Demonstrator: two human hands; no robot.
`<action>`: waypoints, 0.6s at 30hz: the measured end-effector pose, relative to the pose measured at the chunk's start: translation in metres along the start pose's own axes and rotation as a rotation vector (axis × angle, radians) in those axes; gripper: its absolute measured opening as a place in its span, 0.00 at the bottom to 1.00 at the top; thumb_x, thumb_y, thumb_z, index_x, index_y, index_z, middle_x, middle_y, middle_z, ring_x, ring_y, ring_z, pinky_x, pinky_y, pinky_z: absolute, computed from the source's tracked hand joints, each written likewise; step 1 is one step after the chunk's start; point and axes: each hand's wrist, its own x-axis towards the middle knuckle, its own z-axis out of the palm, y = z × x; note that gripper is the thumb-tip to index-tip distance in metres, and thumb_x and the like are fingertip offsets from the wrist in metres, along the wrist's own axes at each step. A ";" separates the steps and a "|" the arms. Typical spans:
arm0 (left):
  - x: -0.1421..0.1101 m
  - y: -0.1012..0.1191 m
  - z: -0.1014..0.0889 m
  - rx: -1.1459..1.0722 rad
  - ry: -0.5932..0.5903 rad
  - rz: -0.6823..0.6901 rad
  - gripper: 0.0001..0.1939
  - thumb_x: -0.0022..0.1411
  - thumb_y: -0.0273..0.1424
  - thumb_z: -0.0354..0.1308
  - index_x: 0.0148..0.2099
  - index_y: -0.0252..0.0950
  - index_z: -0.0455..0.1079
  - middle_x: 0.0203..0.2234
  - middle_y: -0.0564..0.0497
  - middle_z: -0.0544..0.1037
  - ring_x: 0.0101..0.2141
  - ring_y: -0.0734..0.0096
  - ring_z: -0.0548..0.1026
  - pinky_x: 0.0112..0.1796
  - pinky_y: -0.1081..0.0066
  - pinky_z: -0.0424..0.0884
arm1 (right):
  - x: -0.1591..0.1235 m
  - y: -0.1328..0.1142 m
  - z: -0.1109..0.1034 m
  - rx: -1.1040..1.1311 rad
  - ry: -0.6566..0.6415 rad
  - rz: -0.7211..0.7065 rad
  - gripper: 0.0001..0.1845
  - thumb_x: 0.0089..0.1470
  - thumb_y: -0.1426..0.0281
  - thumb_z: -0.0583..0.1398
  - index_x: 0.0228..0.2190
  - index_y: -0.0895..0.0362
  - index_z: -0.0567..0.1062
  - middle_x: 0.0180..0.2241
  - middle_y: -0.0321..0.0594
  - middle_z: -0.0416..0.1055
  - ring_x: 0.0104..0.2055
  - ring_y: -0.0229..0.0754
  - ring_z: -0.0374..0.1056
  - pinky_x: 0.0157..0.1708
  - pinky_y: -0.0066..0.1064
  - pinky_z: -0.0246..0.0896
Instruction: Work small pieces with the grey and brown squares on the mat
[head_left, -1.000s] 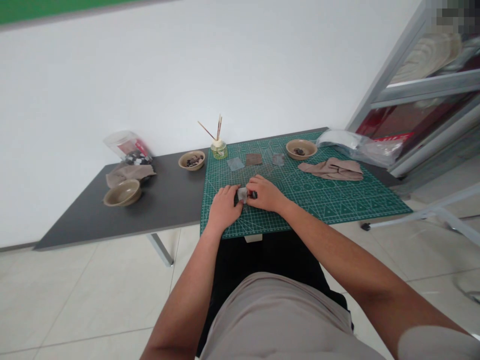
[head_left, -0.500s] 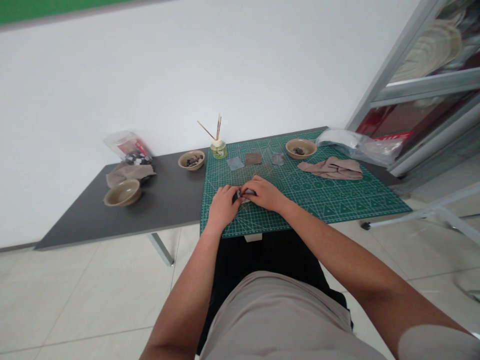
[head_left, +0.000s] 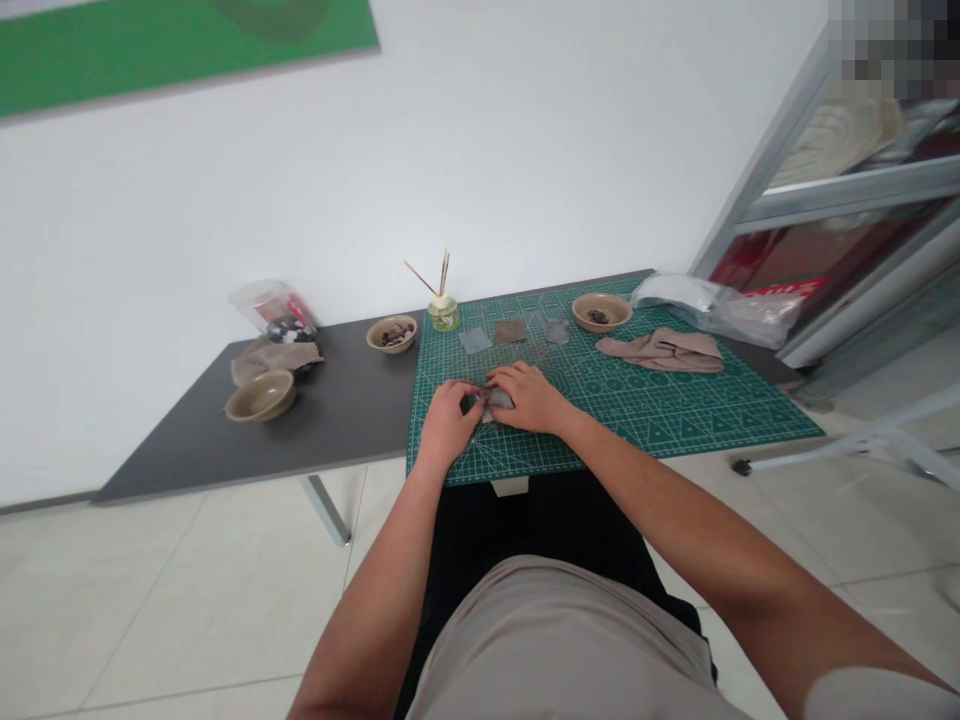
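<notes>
Over the near part of the green cutting mat (head_left: pixel 630 408), my left hand (head_left: pixel 445 420) and my right hand (head_left: pixel 531 398) meet around a small greyish piece of thin, see-through material (head_left: pixel 500 399). Both hands have thumb and fingers pinched on it, and fingers hide part of it. Whether it is cloth or film I cannot tell. Beyond my hands lie a pale bluish square (head_left: pixel 475 341), a brown square (head_left: pixel 510 331) and a grey square (head_left: pixel 557 331), all flat on the mat.
Small dark pieces lie in a bowl (head_left: pixel 392 348) and another bowl (head_left: pixel 602 325). A third bowl (head_left: pixel 261 408) stands left, by a cloth (head_left: pixel 274 357) and a plastic bag (head_left: pixel 270 305). A reed diffuser (head_left: pixel 443 311), brown cloth (head_left: pixel 664 352) and clear bag (head_left: pixel 716 308) are also there.
My right fingers have moved left, closer to my left fingers, and the grey piece is now more covered and looks bunched. The view has tilted up slightly.
</notes>
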 end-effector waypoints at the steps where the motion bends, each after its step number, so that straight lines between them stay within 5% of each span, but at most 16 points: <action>1: 0.000 -0.001 -0.001 -0.048 0.052 -0.061 0.04 0.61 0.31 0.58 0.40 0.38 0.72 0.41 0.47 0.78 0.45 0.62 0.74 0.49 0.62 0.69 | 0.000 -0.001 -0.002 0.007 -0.006 0.006 0.20 0.53 0.62 0.63 0.46 0.58 0.75 0.54 0.46 0.71 0.54 0.53 0.61 0.51 0.45 0.55; 6: 0.000 -0.008 -0.003 -0.282 0.190 -0.284 0.04 0.57 0.31 0.59 0.37 0.38 0.68 0.33 0.52 0.79 0.36 0.68 0.77 0.41 0.69 0.70 | -0.001 -0.003 -0.006 0.019 -0.017 0.052 0.17 0.55 0.62 0.61 0.45 0.56 0.74 0.50 0.45 0.72 0.49 0.51 0.62 0.49 0.44 0.53; 18: 0.000 -0.004 -0.004 -0.128 0.186 -0.219 0.03 0.57 0.27 0.53 0.31 0.39 0.64 0.29 0.55 0.75 0.31 0.71 0.72 0.37 0.72 0.66 | 0.015 -0.010 -0.018 -0.027 -0.216 0.307 0.24 0.51 0.58 0.65 0.46 0.57 0.73 0.50 0.52 0.67 0.52 0.57 0.65 0.51 0.46 0.58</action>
